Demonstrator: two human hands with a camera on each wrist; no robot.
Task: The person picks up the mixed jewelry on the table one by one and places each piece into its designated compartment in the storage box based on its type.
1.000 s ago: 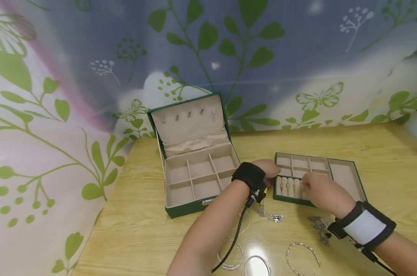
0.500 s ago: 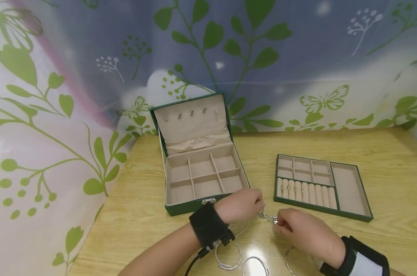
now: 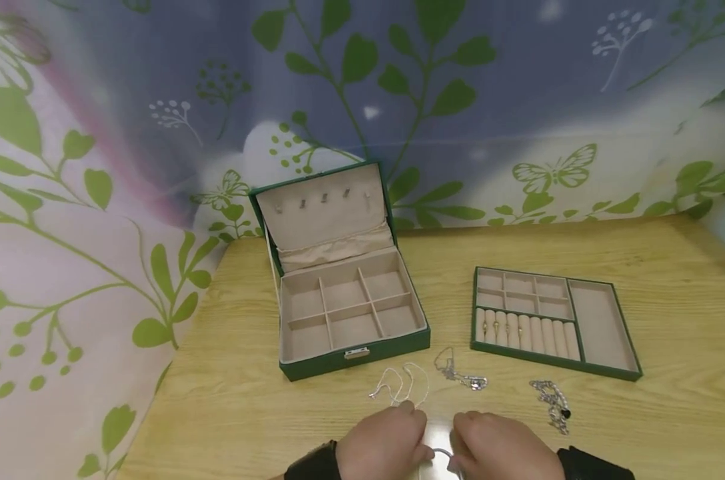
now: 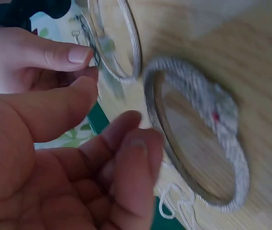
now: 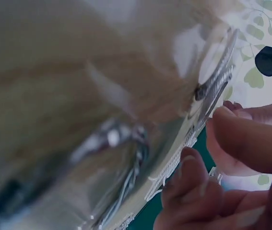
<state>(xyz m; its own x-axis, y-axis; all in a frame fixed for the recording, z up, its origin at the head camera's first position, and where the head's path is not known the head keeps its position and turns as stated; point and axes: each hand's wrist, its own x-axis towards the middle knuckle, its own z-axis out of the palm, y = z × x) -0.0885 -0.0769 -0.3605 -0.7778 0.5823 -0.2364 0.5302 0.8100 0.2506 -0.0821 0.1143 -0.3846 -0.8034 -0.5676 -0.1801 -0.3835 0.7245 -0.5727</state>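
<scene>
My left hand (image 3: 383, 443) hovers low over the table in the head view, thumb and fingers apart. Beside it, my right hand (image 3: 506, 450) is likewise bent with a gap between thumb and fingers. Part of a silver bracelet (image 3: 442, 452) shows between the hands, right at the fingertips. In the left wrist view, a rope-textured bangle with a red stone (image 4: 231, 139) lies beside the left fingers, and another silver bangle (image 4: 135, 43) is near the right thumb. A twisted silver bracelet (image 5: 116, 148) lies close to the right wrist camera, blurred.
A green jewellery box (image 3: 398, 345) stands with its lid raised at centre. To its right lies a divided tray (image 3: 605, 313) with several rings in its ring slots. Nearer lie a white necklace (image 3: 401, 383), a silver chain (image 3: 467, 380) and a chain with a black piece (image 3: 554, 403).
Both hands have moved from the tray to the silver chain, then down to the bracelets at the front. The chain has been let go and lies on the table. Another ring sits in the tray.
</scene>
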